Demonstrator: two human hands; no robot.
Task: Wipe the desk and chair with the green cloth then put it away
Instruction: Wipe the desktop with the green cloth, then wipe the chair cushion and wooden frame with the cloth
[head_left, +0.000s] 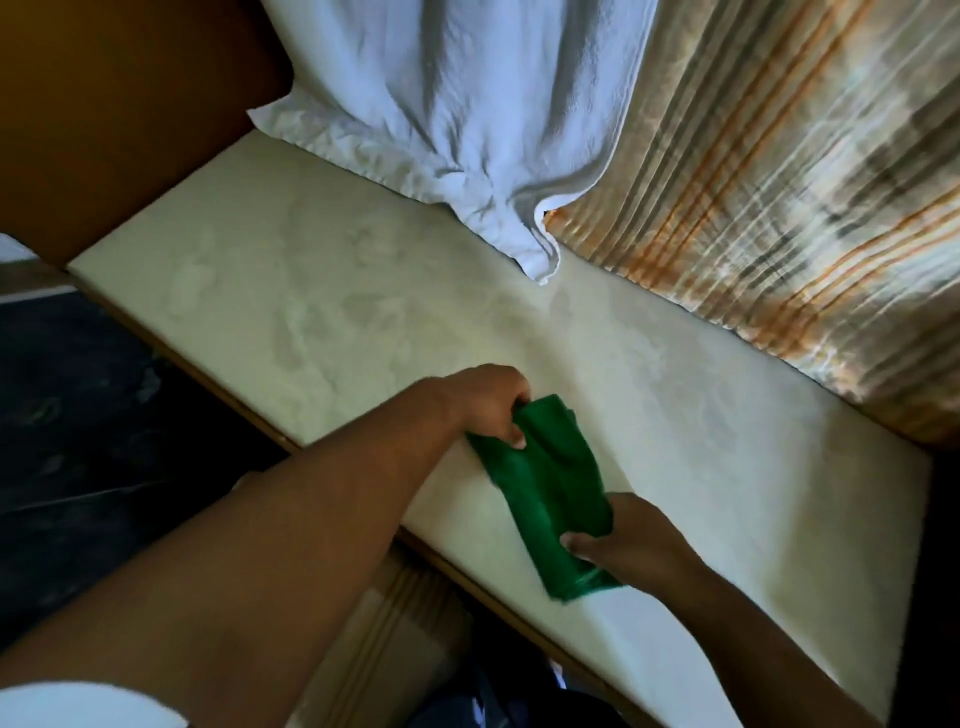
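Note:
The green cloth (553, 488) lies stretched along the near edge of the pale cream desk top (322, 291). My left hand (485, 402) pinches its far end between thumb and fingers. At the near end of the cloth, my right hand (631, 543) grips it with the fingers curled over the fabric. Both forearms reach in from the lower left and bottom. The chair is not in view.
A white curtain (457, 104) hangs down onto the back of the desk, with a striped orange-brown curtain (779, 171) to its right. A brown wall panel (104, 104) stands at the left. Dark floor (78, 415) lies below the desk's left edge.

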